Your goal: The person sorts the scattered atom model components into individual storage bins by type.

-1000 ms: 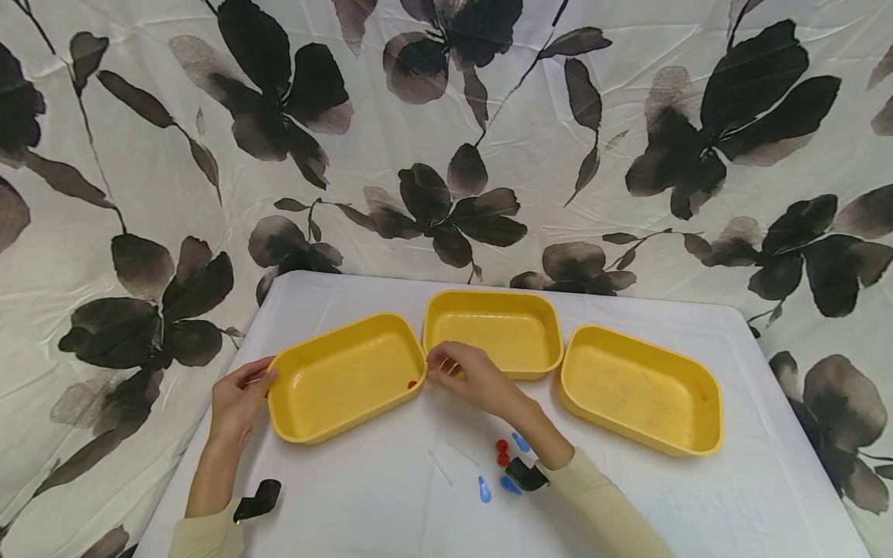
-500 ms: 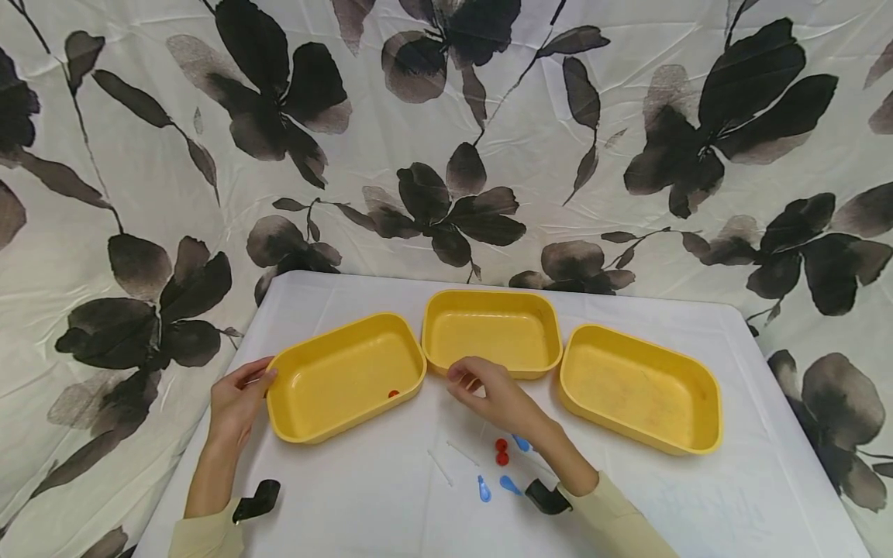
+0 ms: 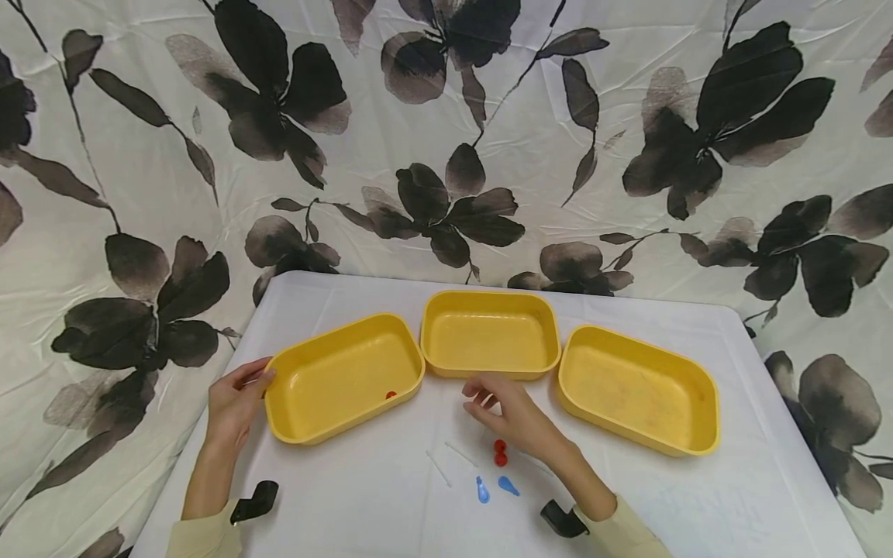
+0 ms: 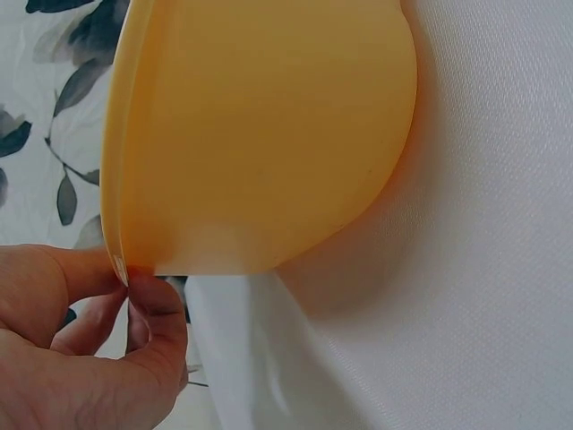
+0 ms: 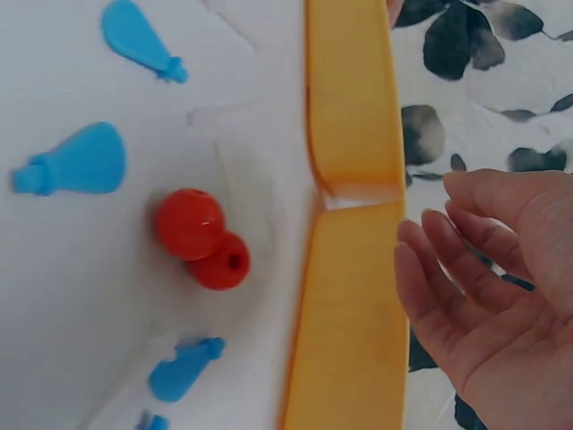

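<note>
My left hand pinches the near-left rim of the left yellow tray between thumb and fingers; the left wrist view shows this grip close up. A small red bead lies inside that tray, by its front wall. Over the table before the middle yellow tray hovers my right hand, fingers relaxed and holding nothing. Two red beads touch each other on the white cloth below it. Several blue teardrop-shaped pieces with small knobbed ends lie around the beads.
Thin white sticks lie left of the red beads. A third yellow tray stands at the right, angled inward, with nothing visible inside. Behind the white-covered table hangs a flower-printed cloth.
My right hand has drawn back from the left tray's right end, moving right and toward me. The red bead in that tray has shifted left along the front wall. My left hand stays put.
</note>
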Motion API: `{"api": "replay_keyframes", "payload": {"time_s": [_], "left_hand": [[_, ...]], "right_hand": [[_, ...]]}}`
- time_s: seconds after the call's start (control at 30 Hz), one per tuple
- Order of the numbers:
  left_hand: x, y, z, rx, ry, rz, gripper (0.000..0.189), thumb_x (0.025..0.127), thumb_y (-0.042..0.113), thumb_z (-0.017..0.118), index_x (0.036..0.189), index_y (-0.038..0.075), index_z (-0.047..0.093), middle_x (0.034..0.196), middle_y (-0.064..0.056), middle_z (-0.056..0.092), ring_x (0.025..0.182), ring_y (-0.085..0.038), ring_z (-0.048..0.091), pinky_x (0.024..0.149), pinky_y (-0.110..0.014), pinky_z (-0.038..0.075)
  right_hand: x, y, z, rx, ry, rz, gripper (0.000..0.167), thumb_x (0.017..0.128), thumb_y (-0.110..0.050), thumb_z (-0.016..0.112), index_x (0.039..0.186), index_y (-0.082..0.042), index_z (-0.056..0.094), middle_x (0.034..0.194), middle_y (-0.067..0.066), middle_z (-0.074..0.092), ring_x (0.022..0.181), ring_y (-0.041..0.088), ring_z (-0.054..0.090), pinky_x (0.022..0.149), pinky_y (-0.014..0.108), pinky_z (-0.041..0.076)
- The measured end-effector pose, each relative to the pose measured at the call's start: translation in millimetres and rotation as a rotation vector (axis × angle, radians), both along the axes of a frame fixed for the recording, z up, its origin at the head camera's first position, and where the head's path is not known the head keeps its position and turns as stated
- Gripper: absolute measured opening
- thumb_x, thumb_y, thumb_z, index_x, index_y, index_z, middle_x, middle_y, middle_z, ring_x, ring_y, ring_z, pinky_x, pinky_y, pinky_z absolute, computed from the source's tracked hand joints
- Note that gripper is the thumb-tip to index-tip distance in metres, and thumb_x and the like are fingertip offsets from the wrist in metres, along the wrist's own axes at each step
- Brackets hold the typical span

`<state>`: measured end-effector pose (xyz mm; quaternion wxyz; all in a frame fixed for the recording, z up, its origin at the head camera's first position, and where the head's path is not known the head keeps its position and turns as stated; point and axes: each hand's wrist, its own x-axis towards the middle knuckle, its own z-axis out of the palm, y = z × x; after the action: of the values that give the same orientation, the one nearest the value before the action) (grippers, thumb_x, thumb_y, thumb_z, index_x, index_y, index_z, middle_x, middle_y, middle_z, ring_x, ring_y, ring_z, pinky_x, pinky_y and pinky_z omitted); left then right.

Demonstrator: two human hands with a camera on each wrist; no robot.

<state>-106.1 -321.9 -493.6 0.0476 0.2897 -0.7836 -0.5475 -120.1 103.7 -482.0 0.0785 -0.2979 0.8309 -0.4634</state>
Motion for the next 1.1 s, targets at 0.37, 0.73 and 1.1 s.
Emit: {"api": "replay_keyframes", "payload": {"time_s": [0.37,0.73,1.1], "left_hand": [[1.5,0.5,0.7,0.002,0.001,-0.001,0.044,0.104,0.018,0.061,0.145,0.000,0.056,0.124,-0.009,0.057,0.091,-0.001,0.057,0.077,-0.006,0.051],[-0.9,0.2,0.0,0.006,-0.007,0.011,0.044,0.105,0.018,0.061,0.144,0.000,0.056,0.125,-0.008,0.057,0.093,-0.002,0.056,0.077,-0.006,0.051],[-1.3,0.8,-0.1,0.008,0.002,0.023,0.044,0.104,0.018,0.061,0.144,0.000,0.057,0.124,-0.007,0.057,0.094,-0.003,0.056,0.077,-0.006,0.051]], "right_hand": [[13.4,14.1,-16.3,0.034,0.020,-0.026,0.016,0.097,-0.009,0.072,0.112,-0.003,0.068,0.105,0.001,0.067,0.090,0.012,0.064,0.082,0.032,0.059],[25.5,27.0,-31.3,0.032,0.067,-0.008,0.014,0.096,-0.004,0.071,0.110,-0.003,0.068,0.104,0.003,0.069,0.087,0.011,0.066,0.079,0.031,0.059],[32.0,34.7,-39.9,0.091,0.014,0.026,0.014,0.094,-0.003,0.073,0.108,-0.003,0.069,0.099,0.005,0.068,0.085,0.007,0.062,0.077,0.026,0.057]]}}
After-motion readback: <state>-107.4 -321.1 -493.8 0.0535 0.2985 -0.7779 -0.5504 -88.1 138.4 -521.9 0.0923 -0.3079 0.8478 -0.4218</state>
